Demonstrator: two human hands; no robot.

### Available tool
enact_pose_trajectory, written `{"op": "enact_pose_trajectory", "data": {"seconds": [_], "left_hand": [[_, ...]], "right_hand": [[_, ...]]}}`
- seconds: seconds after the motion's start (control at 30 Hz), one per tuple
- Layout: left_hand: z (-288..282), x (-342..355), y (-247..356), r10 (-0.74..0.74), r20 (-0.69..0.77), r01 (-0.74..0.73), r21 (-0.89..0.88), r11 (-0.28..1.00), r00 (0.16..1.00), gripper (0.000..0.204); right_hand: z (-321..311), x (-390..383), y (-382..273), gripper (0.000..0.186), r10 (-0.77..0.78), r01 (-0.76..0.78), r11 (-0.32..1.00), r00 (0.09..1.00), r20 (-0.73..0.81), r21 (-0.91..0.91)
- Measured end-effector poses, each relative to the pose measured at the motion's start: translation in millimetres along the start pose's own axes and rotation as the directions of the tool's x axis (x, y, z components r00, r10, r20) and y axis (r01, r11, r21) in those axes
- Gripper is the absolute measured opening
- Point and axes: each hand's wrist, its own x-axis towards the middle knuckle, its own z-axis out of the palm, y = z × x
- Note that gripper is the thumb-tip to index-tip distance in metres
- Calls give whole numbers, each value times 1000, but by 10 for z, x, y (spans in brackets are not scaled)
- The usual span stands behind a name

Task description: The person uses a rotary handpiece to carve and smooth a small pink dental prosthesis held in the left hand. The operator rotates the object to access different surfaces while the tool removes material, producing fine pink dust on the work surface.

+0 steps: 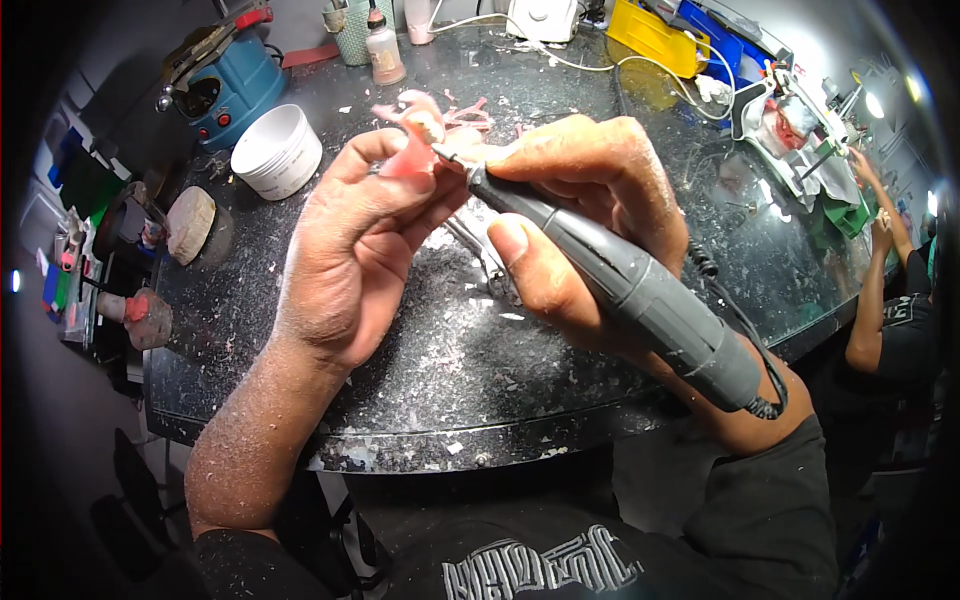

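My left hand, dusted with pale powder, pinches a small pink denture between thumb and fingers above the dark bench. A pale tooth-coloured part shows at its upper edge, while the fingers hide the rest. My right hand is wrapped round a black rotary handpiece, held at a slant with its cord trailing from the near end. The handpiece's thin metal bur points left and reaches the denture's right edge; whether it touches I cannot tell.
Dust and pink shavings litter the black bench. At the back left stand a white tub, a blue machine and a dropper bottle. A yellow bin sits back right; another person's arm shows at far right.
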Motion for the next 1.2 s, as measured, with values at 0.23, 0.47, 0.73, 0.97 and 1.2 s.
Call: {"op": "enact_pose_trajectory", "data": {"seconds": [0.23,0.47,0.73,0.97,1.2], "left_hand": [[-34,-13,-44,24,-43,-17,171,985,999,29],[-40,10,-22,26,-59,-18,144,989,998,29],[-68,2,-66,102,-39,-89,242,966,994,34],[-72,12,-85,157,-22,-144,290,946,987,35],[-104,7,-59,186,15,-179,358,916,982,38]], "right_hand": [[-7,6,13,33,41,-40,998,999,4,-40],[-18,18,-90,27,267,-269,963,961,-66,-19],[-45,58,-109,25,309,-307,951,948,-74,38],[-47,46,-61,26,353,-344,931,934,-61,122],[-48,53,-12,26,359,-338,911,932,-54,235]]}}
